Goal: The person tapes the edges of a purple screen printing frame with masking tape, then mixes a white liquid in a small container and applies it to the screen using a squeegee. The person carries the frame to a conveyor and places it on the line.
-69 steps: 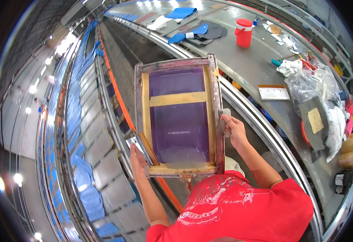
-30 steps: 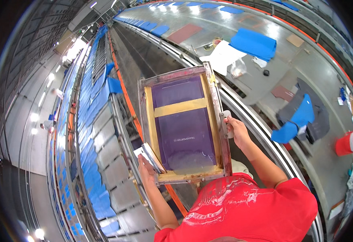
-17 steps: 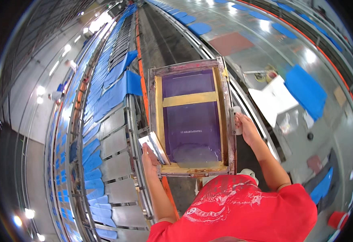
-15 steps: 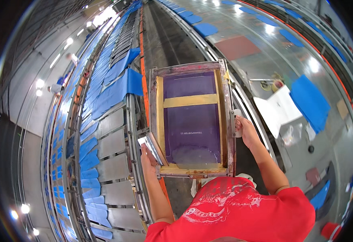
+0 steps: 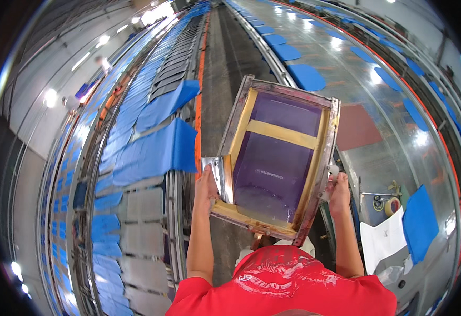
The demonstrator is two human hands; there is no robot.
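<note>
A screen printing frame (image 5: 230,124) with a purple mesh is held in front of my body, its far end leaning to the right. Yellowish tape lines its inner edges, and a tape strip (image 5: 282,134) crosses the mesh. At the frame's left side, my left hand (image 5: 205,185) is closed on a squeegee (image 5: 220,178) with a shiny metal holder, which lies against the frame's edge. My left fingertips are partly hidden behind it. My right hand (image 5: 339,193) is closed around a pale bracket (image 5: 328,184) on the frame's right side.
Blue sheets (image 5: 154,152) drape over a long row of grey plates (image 5: 143,231) on the left. Along the right runs a long table (image 5: 341,79) with blue pieces (image 5: 306,77), a brown sheet (image 5: 357,126), a white sheet (image 5: 384,237) and a tape roll (image 5: 392,206). Between them stretches a dark aisle (image 5: 230,47).
The frame has turned clockwise, its far end swinging right, with both hands still on it. Surroundings have shifted down in view, bringing the tape roll and white sheet nearer.
</note>
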